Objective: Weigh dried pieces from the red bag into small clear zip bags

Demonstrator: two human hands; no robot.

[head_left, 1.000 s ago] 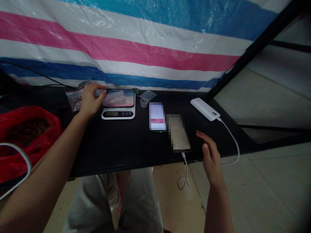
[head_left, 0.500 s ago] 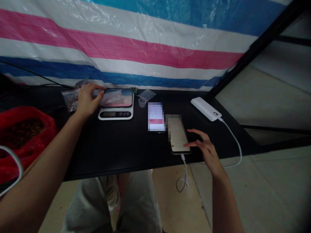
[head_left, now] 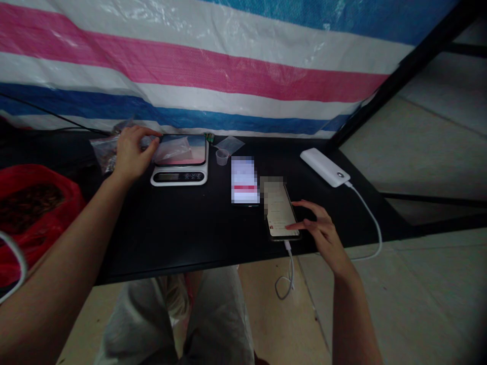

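My left hand (head_left: 133, 152) is at the left side of a white digital scale (head_left: 178, 177). Its thumb and index finger are apart at the corner of the weighing plate, beside a small clear plastic bag (head_left: 173, 148) lying on the plate. The other left fingers are partly hidden. On the right, my right hand (head_left: 321, 228) has its fingers spread over a smartphone (head_left: 281, 213) plugged into a white cable. One fingertip meets the lower part of its lit screen, and another finger is by the right edge. A second lit phone (head_left: 244, 180) lies just left of it, its screen blurred out.
A small clear cup (head_left: 222, 157) and a flat clear bag (head_left: 233, 145) lie right of the scale. Behind my left hand is a filled clear bag (head_left: 102, 152). A red bag (head_left: 72, 197) holds brown bits. A white power bank (head_left: 325, 167) trails a cable over the black table (head_left: 182, 233).
The view has shifted slightly. Both hands keep nearly the same places, the left at the scale and the right at the phone.
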